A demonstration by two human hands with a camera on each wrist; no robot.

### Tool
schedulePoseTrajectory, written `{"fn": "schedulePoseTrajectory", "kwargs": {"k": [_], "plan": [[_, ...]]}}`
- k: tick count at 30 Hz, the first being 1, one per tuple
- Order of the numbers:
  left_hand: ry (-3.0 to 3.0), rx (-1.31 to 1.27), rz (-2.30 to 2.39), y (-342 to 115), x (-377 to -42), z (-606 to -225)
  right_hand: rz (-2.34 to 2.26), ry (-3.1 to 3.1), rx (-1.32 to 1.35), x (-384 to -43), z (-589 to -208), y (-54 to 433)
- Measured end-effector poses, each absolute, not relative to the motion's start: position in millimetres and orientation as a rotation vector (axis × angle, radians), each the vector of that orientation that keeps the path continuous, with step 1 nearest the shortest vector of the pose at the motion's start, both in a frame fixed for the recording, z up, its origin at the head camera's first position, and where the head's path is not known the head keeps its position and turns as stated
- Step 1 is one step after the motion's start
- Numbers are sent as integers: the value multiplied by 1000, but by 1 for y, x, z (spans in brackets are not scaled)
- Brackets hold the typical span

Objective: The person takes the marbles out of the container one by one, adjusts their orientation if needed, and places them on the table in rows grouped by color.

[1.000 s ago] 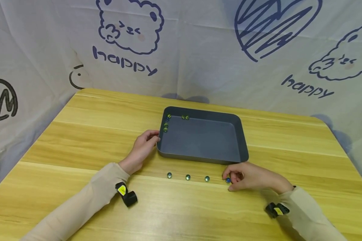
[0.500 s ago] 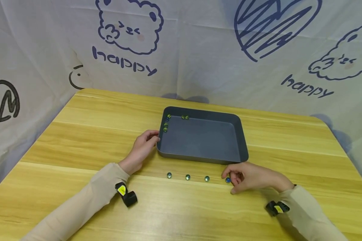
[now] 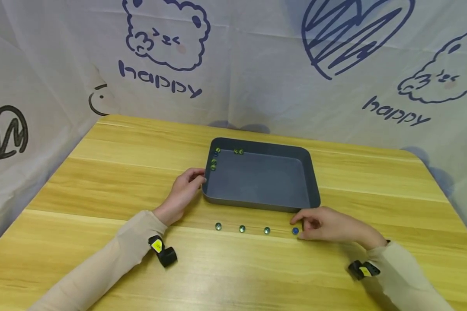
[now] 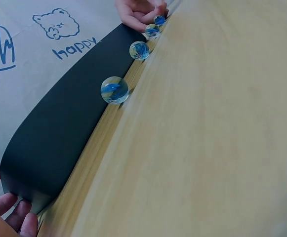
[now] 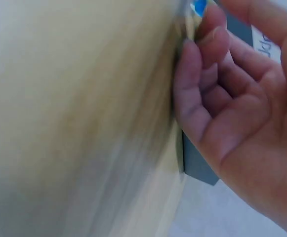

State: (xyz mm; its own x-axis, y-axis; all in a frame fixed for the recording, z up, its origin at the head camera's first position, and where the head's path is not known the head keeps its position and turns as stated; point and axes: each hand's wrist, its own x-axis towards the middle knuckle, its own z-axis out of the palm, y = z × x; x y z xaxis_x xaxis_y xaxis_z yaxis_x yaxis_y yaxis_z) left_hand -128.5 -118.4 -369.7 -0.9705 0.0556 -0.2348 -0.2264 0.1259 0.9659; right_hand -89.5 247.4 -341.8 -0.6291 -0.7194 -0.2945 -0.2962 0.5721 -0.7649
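A small, round blue glass marble [image 3: 295, 231] sits on the yellow wood-grain tabletop [image 3: 225, 276], at the right end of a spaced row near the front of the tray. The person's right hand [image 3: 327, 224] is over that end, thumb tip at the marble and index fingertip just above it, the other fingers curled in towards the palm; whether the marble is pinched I cannot tell, as the right wrist view is blurred there. Further left in the row lie three clear glass marbles with blue swirls [image 4: 114, 90], well apart from one another.

Behind the row stands a dark grey rectangular tray [image 3: 262, 177] with rounded corners. The left hand [image 3: 182, 190] rests its loosely bent fingers against the outside of the tray's left wall. Inside, two yellow-green marbles [image 3: 238, 151] sit side by side by the back wall; in the back left corner are another yellow-green one and a dark blue one, with two green marbles [image 3: 213, 165] along the left wall.

Both arms wear beige sleeves [image 3: 109, 259] and small black wrist cameras [image 3: 163, 252]. A white cloth [image 3: 253, 73] with blue line drawings and "happy" lettering hangs behind.
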Motion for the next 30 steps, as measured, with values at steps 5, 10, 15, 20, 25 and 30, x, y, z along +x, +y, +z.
{"fn": "schedulePoseTrajectory", "kwargs": {"k": [5,10,15,20,25,30], "plan": [[2194,-161,1936,-119,-128,-369,-856,2344,-902,-88,-346,244],[2192,-146,1936,-119,-128,-370,-862,2361,-903,-86,-348,239],[2183,-151,1943,-118,-128,-371,-904,2318,-896,-82,-349,234],[2176,-149,1950,-118,-129,-370,-923,2300,-885,-81,-349,234],[2176,-145,1949,-118,-129,-370,-928,2268,-874,-82,-349,235],[2178,-143,1939,-119,-128,-370,-933,2244,-869,-84,-351,237]]}}
